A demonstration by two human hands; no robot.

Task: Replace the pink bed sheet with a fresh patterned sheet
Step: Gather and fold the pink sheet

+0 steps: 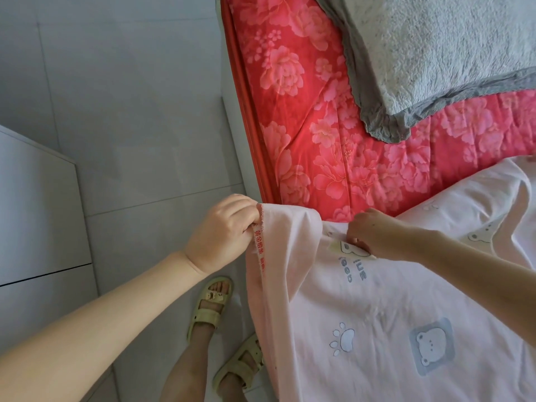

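Gathering the pale pink bear-print bed sheet off the near corner appears to be the step in hand; the fresh patterned sheet is not in view.

State of the hands:
- The left hand pinches the sheet's raw side edge, a red-lettered selvage strip, between thumb and curled fingers, holding it off the side of the bed.
- The right hand lies on top of the bed with fingers curled down into the cloth, apparently nipping a fold just beside the printed lettering.

Position of the sheet: it covers the near part of the bed and drapes over the side towards the floor, beside the person's pale green strapped sandals. Its leading edge runs between the two hands. Beyond that edge the red floral quilted mattress cover lies bare, with a grey fluffy blanket resting on it further up, well apart from both hands.

Procedure, as judged:
1. Keep both grips on the same edge so the cloth travels evenly.
2. Draw the sheet towards the body in one fold rather than bunching it.
3. Lift the hanging side clear of the grey floor tiles.
4. Leave the blanket undisturbed.
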